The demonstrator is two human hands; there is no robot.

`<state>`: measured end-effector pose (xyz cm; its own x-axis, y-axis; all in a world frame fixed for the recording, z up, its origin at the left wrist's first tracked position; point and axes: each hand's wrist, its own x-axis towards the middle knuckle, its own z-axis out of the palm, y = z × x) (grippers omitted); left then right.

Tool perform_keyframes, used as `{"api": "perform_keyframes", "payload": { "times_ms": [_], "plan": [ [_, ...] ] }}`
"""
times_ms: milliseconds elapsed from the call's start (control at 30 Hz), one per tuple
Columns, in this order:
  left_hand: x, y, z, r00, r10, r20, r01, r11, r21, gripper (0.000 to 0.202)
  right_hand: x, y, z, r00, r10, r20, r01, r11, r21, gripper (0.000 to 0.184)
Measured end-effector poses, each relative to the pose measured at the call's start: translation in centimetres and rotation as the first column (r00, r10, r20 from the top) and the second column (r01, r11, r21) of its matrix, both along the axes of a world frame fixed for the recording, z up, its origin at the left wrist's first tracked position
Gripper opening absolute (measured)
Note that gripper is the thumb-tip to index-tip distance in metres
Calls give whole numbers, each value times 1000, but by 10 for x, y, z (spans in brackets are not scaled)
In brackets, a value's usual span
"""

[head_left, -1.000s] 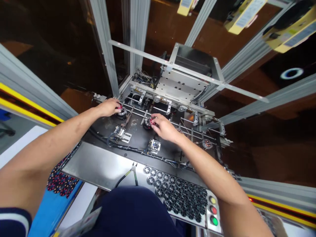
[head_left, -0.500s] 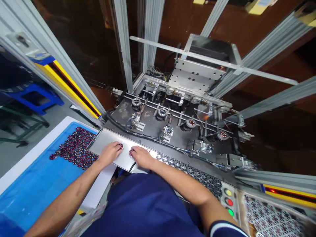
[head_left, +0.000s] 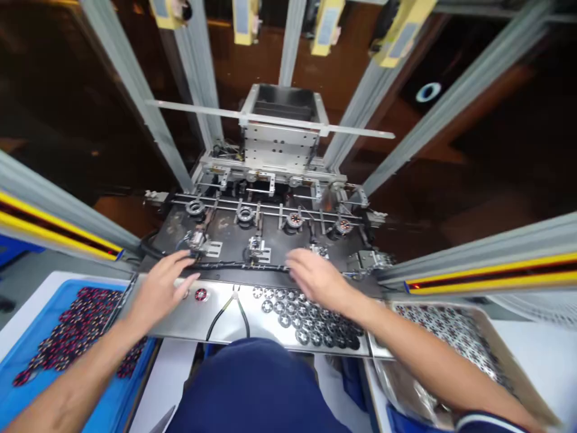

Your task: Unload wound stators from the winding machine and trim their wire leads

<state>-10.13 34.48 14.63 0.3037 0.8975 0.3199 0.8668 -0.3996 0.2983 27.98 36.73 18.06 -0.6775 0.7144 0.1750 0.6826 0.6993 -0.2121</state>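
Observation:
My left hand (head_left: 160, 291) is raised over the left end of the metal ledge (head_left: 180, 325), thumb and fingers apart and holding nothing visible. Beside its fingertips a small round red-and-black part (head_left: 201, 294) lies on the ledge. My right hand (head_left: 315, 278), slightly blurred, reaches over the ledge's back edge with fingers stretched out. I see nothing in it, though its underside is hidden. Below it spread several silver ring-shaped parts (head_left: 285, 320). Pliers (head_left: 235, 296) with dark handles lie between the hands.
Behind the ledge stands a machine plate with round fixtures (head_left: 246, 215); two on the right hold copper-coloured parts (head_left: 294, 221). Left is a blue tray (head_left: 58, 385) with many red-black parts. A box of silver parts (head_left: 451, 331) stands right. Yellow sensor bars (head_left: 496, 273) flank the opening.
The view has swung right. Both hands have let go of the red-black parts they were touching and have moved apart, the right one toward the machine. The pliers now show fully.

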Motion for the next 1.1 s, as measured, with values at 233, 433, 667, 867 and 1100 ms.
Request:
{"api": "perform_keyframes", "payload": {
  "times_ms": [233,433,667,867,1100],
  "plan": [
    [160,162,67,857,-444,-261,438,895,-87,27,152,80,23,884,-417,210,412,908,68,23],
    [252,219,11,716,-602,-353,547,798,-253,33,188,102,-5,808,-478,344,512,859,-10,23],
    [260,231,-22,670,-637,-380,545,770,-331,35,188,128,-34,815,-452,362,518,849,-104,27],
    [262,244,-27,671,-672,-312,555,735,-389,33,192,140,-50,823,-427,374,509,847,-152,28],
    [264,241,-4,732,-672,-114,628,730,-269,18,199,147,-59,836,-406,369,494,851,-181,31]
  ]
}}
